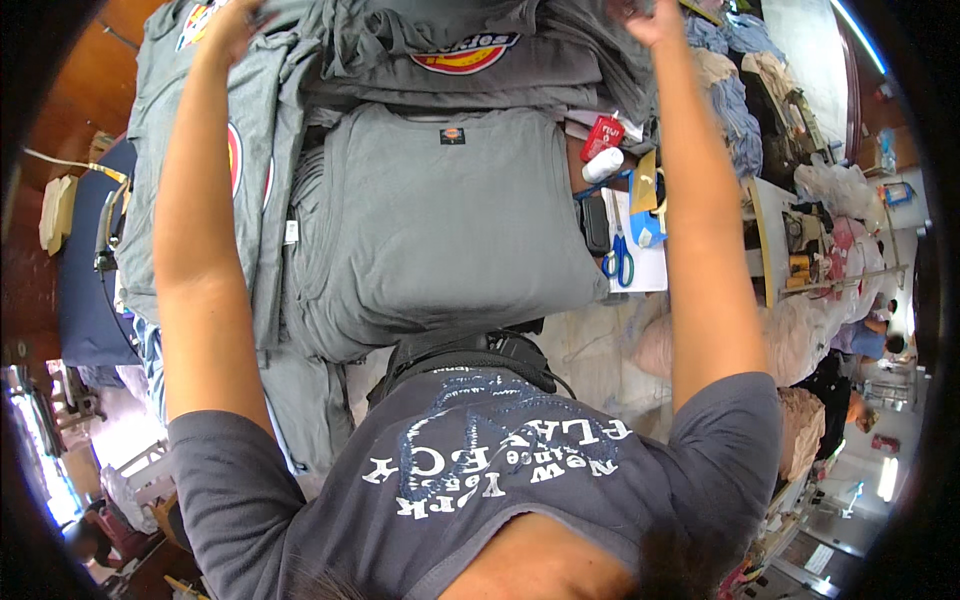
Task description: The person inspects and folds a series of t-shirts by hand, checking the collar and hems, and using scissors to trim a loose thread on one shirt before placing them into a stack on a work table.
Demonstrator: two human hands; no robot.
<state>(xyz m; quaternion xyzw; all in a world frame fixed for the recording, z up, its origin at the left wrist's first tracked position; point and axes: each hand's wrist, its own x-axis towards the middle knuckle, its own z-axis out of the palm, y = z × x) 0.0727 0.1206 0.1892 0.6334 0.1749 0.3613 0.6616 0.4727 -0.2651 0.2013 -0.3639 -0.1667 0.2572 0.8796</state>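
Both my arms reach far forward over grey T-shirts. My left hand [237, 28] is at the upper left edge of the picture, beside a grey shirt; its fingers are blurred and partly cut off. At the upper right edge, my right hand [652, 22] is over grey cloth, thumb and fingers apart as far as they show. Between them lies a rumpled grey shirt [490, 85] with a red, yellow and blue printed emblem. Nearer me is a stack of folded grey shirts [450, 210], neckline and black label facing up. More grey shirts [190, 190] hang in layers at the left.
Right of the stack lie blue-handled scissors [619, 262], a red box [601, 138], a white spool-like cylinder [603, 166], a black case [593, 224] and white paper [650, 270]. Clothing piles [735, 110] stand further right. A dark blue board [85, 270] is at left.
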